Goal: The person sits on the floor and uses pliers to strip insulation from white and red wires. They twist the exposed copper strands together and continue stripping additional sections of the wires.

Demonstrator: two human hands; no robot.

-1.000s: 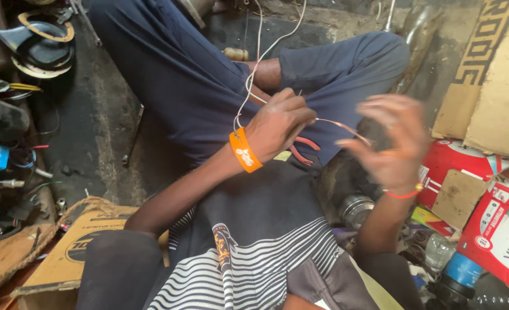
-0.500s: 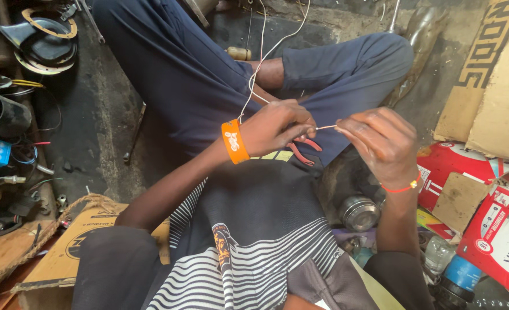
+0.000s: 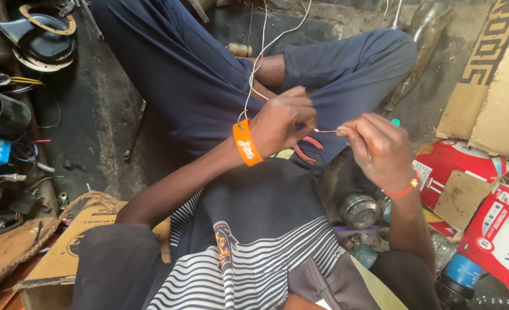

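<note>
Left hand [image 3: 283, 121] clenching red-handled pliers [image 3: 307, 150] and white wire [image 3: 254, 69] above the lap. Right hand [image 3: 378, 149] pinching the wire's bare end just beside the pliers' tip. Wire running up past the knees. Metal can [image 3: 360, 210] lying below right wrist.

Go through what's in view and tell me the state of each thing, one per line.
left hand: closed around red-handled pliers
right hand: fingertips pinching the wire end
white wire: runs up from the left hand, its short end stretched between both hands
orange wristband: on left wrist
metal can: lying on its side
</note>
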